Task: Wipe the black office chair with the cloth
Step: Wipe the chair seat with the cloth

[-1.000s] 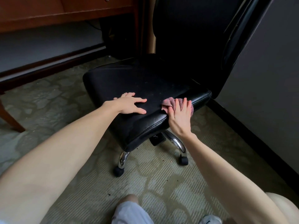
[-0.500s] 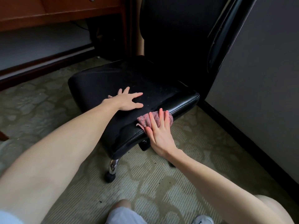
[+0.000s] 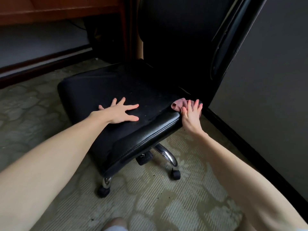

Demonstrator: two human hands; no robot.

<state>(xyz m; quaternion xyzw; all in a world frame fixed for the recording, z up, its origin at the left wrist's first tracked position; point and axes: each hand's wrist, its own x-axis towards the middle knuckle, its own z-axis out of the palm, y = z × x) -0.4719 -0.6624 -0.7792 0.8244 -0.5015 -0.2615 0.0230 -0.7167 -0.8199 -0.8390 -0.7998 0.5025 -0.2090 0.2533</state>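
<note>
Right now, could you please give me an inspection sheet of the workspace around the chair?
Surface: patterned carpet; the chair stands on it on casters.
Job's things: black office chair seat, pale specks on top; pink cloth on the seat edge beside the backrest.
Clutter: dark crumbs scattered on the carpet.
Hands: left hand flat on the seat, fingers spread; right hand presses the cloth.
Cables: thin dark line under the desk, possibly a cable.
Surroundings: wooden desk behind left; grey wall with dark baseboard right.

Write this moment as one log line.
left hand: flat on chair seat | right hand: presses pink cloth on seat edge beside backrest
</note>
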